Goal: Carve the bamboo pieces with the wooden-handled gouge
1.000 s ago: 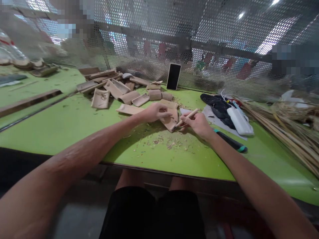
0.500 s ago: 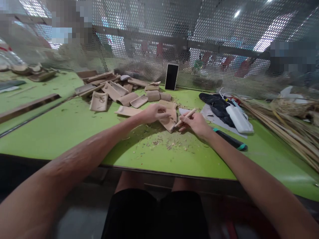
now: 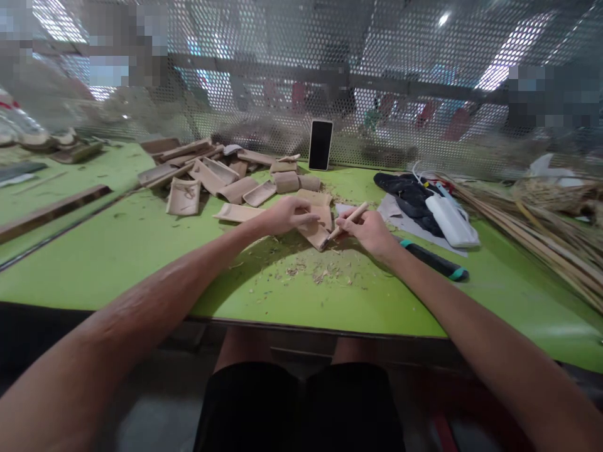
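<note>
Holding the tool with your right hand's fingers clamped around its handle, you keep its tip at the near end of the bamboo piece; little has changed over the last second, so the work stays at that end. Your left hand is at the piece's far left, its grip unclear. The piece lies on the worktop, beyond the shavings.

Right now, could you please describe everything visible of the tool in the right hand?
The tool is slim and straight, with a pale, wood-like handle and a small dark tip. The right hand holds it aslant, tip down at the near end of a tan piece; the tip's shape is too small to tell.
</note>
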A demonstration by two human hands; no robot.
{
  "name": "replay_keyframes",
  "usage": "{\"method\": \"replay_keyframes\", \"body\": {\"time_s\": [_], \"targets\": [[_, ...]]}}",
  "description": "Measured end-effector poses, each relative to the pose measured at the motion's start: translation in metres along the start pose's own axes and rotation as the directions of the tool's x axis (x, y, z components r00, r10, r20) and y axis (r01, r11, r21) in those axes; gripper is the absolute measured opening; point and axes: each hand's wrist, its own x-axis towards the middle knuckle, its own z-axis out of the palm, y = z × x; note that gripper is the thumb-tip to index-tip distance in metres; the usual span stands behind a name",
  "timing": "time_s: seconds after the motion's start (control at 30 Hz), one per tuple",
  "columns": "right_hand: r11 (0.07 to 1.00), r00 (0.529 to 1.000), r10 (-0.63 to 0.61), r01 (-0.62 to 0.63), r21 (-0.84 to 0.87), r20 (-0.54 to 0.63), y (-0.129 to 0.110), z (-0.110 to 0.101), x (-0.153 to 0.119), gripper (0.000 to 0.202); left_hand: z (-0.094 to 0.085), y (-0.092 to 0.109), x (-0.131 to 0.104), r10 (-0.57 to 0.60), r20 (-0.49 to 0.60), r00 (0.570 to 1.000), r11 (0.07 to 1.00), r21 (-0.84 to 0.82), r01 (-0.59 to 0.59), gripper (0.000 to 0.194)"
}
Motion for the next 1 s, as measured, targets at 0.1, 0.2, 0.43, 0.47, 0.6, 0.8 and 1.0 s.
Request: {"method": "replay_keyframes", "body": {"time_s": [0.1,0.2,0.43,0.47,0.6,0.8,1.0], "targets": [[1.0,1.0,-0.022,0.021,-0.014,-0.016,0.0014,-0.0007,0.0016,0.037,0.0001,-0.001,0.0001,-0.009,0.005,1.0,1.0,0.0,0.009,0.035],[0.997,0.999,-0.051,0.05,-0.059,-0.017,0.0027,-0.0018,0.0029,0.034,0.0004,-0.0023,0.0005,-0.008,0.003,1.0,1.0,0.005,0.008,0.035],[0.997,0.999,-0.036,0.035,-0.065,-0.022,0.002,-0.0032,0.001,0.035,-0.001,0.0004,0.0001,0.018,0.003,1.0,1.0,0.017,-0.018,0.035],[0.998,1.0,-0.026,0.025,-0.056,-0.017,0.0022,-0.0033,0.0011,0.037,-0.0012,0.0005,0.0001,0.023,0.005,1.0,1.0,0.015,-0.023,0.035],[0.999,1.0,-0.013,0.012,-0.05,-0.019,0.0041,-0.0049,0.0029,0.039,-0.0014,-0.0005,0.0006,0.04,0.008,0.999,0.999,0.016,-0.04,0.037],[0.995,1.0,-0.027,0.028,-0.095,0.013,0.0022,-0.0067,0.0028,0.038,-0.0026,0.0001,0.0,0.049,0.014,0.999,0.999,0.008,-0.049,0.038],[0.998,1.0,-0.009,0.009,-0.064,0.005,-0.0023,-0.0027,-0.0019,0.039,-0.0035,0.0008,-0.0003,0.052,0.014,0.999,0.999,0.006,-0.052,0.038]]}}
